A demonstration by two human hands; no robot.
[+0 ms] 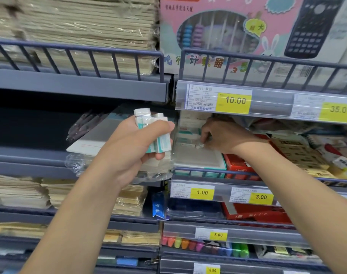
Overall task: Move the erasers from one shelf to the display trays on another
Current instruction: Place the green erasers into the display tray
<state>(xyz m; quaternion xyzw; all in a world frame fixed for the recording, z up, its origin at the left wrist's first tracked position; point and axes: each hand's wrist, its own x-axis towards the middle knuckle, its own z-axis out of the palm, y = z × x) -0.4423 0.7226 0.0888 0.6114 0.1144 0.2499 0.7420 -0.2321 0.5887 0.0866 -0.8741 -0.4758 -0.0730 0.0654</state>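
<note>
My left hand (133, 143) grips a bundle of white erasers with teal sleeves (154, 129), held upright in front of the middle shelf. My right hand (224, 135) reaches under the upper shelf's price rail and pinches a small white eraser (199, 145) between thumb and fingers. It hovers just above a clear, teal-edged display tray (200, 161). Behind the right hand's fingers, more teal-and-white erasers (188, 133) are stacked at the back of the tray, partly blurred.
A red box (235, 165) and yellow boxes (314, 169) sit right of the tray. A grey rail with price tags (202, 192) runs below it. Wrapped paper packs (85, 141) lie left of my left hand. The shelf above holds a pink abacus box (218, 30).
</note>
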